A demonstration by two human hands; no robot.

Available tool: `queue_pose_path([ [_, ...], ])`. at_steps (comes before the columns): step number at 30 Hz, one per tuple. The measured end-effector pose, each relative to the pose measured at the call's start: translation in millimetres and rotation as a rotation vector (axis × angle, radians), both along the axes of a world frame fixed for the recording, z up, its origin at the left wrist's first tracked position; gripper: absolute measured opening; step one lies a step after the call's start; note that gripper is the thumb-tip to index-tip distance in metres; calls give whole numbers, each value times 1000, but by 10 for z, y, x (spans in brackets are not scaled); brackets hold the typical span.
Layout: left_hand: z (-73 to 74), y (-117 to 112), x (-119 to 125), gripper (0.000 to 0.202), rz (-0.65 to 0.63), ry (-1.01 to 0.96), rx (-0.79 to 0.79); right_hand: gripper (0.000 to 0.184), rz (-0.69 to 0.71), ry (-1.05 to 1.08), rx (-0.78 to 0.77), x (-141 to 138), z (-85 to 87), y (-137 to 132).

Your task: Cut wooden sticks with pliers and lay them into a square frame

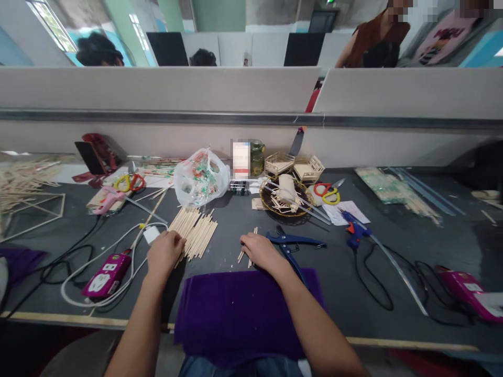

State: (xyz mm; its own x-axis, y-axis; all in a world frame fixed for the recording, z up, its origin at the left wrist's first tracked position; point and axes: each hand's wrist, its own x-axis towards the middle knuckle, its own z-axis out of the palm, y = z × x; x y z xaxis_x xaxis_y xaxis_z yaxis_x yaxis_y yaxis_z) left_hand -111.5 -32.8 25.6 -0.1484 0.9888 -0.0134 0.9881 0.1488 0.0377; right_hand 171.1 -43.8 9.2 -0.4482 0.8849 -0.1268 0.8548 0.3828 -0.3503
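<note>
My left hand (165, 250) is closed at the left edge of a pile of thin wooden sticks (202, 235), its curled fingertips on the nearest sticks. To the right, my right hand (260, 250) rests low over the table with bent fingers pressed on a few loose wooden sticks (250, 260); the palm side is hidden. Just beyond that hand lies a blue-handled plier-like cutter (296, 241). A folded purple cloth (247, 314) lies at the table's front edge beneath my forearms.
Behind the pile stands a plastic bag (201, 178) of scraps. A wicker basket (271, 207) holds stick pieces. A blue glue gun (356, 230), a pink glue gun (108, 200), scissors (330, 192) and magenta power strips (108, 275) with cables lie at the sides.
</note>
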Motion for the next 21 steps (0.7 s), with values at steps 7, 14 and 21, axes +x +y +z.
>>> queue_pose_path([
  [7, 10, 3, 77, 34, 30, 7, -7, 15, 8, 127, 4, 91, 42, 16],
  [14, -13, 7, -9, 24, 175, -150, 2, 17, -60, 238, 68, 199, 17, 26],
  [21, 27, 47, -156, 29, 209, -835, 130, 17, -59, 288, 78, 207, -8, 23],
])
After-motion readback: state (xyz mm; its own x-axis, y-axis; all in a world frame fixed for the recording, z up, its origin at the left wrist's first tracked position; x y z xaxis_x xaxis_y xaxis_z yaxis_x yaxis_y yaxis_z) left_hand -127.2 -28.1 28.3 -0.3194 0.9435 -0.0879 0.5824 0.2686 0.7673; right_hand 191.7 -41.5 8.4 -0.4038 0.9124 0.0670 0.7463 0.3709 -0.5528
